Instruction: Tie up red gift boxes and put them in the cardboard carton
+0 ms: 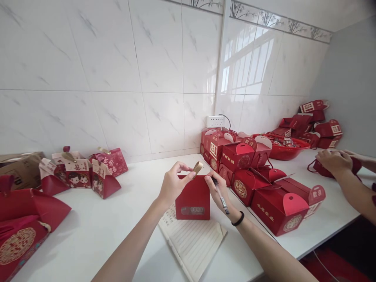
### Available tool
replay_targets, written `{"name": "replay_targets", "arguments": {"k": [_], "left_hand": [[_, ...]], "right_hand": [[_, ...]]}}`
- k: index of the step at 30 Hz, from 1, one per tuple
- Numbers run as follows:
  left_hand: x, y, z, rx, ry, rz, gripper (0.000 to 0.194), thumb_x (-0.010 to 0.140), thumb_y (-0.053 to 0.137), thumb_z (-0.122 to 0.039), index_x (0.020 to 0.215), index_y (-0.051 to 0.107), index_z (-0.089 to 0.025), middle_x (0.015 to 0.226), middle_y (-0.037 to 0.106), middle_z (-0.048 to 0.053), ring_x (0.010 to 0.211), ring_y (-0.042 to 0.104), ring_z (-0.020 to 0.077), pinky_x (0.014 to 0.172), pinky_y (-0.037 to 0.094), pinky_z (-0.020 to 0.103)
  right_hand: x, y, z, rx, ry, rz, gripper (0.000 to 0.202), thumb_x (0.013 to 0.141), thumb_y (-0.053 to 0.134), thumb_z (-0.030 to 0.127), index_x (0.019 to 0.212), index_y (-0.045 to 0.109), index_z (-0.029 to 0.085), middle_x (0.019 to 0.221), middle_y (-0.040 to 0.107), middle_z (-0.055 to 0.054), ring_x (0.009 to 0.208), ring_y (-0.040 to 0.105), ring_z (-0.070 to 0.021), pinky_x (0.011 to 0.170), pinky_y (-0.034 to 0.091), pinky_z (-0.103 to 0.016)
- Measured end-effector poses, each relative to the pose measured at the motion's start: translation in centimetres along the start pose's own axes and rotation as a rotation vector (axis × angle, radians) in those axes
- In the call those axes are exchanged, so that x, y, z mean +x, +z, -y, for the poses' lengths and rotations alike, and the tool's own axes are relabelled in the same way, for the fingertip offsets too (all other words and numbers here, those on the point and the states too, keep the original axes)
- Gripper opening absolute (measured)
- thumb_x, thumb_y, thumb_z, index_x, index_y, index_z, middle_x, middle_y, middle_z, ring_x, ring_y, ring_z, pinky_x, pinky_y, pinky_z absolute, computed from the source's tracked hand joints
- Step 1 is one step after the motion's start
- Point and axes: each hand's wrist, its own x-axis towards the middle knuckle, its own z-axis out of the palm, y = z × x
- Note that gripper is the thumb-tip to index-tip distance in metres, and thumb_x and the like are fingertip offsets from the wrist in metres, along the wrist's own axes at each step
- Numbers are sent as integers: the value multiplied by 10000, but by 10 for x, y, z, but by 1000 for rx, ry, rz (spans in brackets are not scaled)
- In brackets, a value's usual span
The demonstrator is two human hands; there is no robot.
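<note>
A red gift box (192,196) stands upright in front of me on an open lined notebook (195,243). My left hand (174,184) is at the box's upper left, with thumb and forefinger pinching the gold ribbon loop (198,168) above its top. At the upper right corner, my right hand (219,192) presses its thumb against the box edge. A pen (221,197) is tucked in that same hand, pointing down toward the wrist. The box's front bears a clear oval strip (193,210) low down. Handwriting shows on the notebook page beside the box.
Red handled boxes (280,209) are stacked to the right, before a red basin (288,150) of small packets. Another person's hands (335,160) hold a red box farther right. Small gift boxes (78,172) and a cardboard box (22,172) stand left. A power strip (215,121) sits by the wall.
</note>
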Motion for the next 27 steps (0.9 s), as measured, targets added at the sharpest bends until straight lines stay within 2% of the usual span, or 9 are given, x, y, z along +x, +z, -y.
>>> {"name": "replay_targets", "arguments": {"k": [2, 4, 6, 9, 12, 19, 27], "left_hand": [[0, 1, 1, -27, 7, 21, 216, 792, 607, -371, 750, 470, -210, 728, 638, -22, 720, 641, 149, 721, 475, 287], [0, 2, 3, -20, 27, 21, 192, 822, 565, -359, 753, 462, -212, 719, 614, -31, 697, 631, 138, 710, 471, 278], [0, 3, 5, 24, 62, 21, 134, 854, 514, -333, 794, 490, -216, 763, 611, -30, 715, 622, 131, 720, 468, 274], [0, 3, 6, 107, 130, 56, 124, 880, 452, -277, 845, 559, -226, 817, 614, -18, 761, 607, 131, 731, 462, 268], [0, 1, 5, 116, 163, 98, 180, 871, 444, -237, 899, 622, -233, 889, 607, 5, 794, 602, 133, 752, 470, 270], [1, 0, 3, 59, 203, 180, 327, 785, 479, -120, 1045, 643, -235, 1026, 585, 45, 986, 567, 166, 890, 482, 309], [1, 0, 2, 62, 193, 204, 352, 795, 478, -113, 1088, 630, -233, 1043, 580, 46, 1016, 562, 160, 926, 463, 307]], "right_hand": [[-1, 2, -1, -25, -19, -31, 367, 875, 469, 485, 649, 428, 198, 586, 416, 25, 540, 389, -123, 517, 347, -249], [-2, 4, 0, -39, -38, -76, 295, 883, 482, 441, 716, 490, 198, 640, 514, 7, 574, 474, -137, 534, 391, -254], [-3, 4, 2, -29, -83, -112, 191, 888, 499, 382, 856, 545, 200, 807, 616, -31, 708, 575, -165, 608, 453, -271], [-5, 5, 6, -48, -187, -103, 168, 886, 509, 318, 1008, 551, 210, 1010, 634, -72, 906, 606, -197, 759, 488, -324], [-5, 6, 10, -93, -217, -99, 148, 867, 534, 327, 958, 557, 212, 927, 644, -61, 856, 611, -200, 752, 490, -337], [-3, 9, 12, -27, -87, -157, 199, 838, 581, 376, 786, 496, 204, 747, 579, -11, 702, 558, -161, 659, 457, -285], [-4, 11, 13, 67, -80, -144, 195, 820, 612, 335, 807, 468, 204, 819, 627, -19, 766, 600, -174, 728, 455, -309]]}}
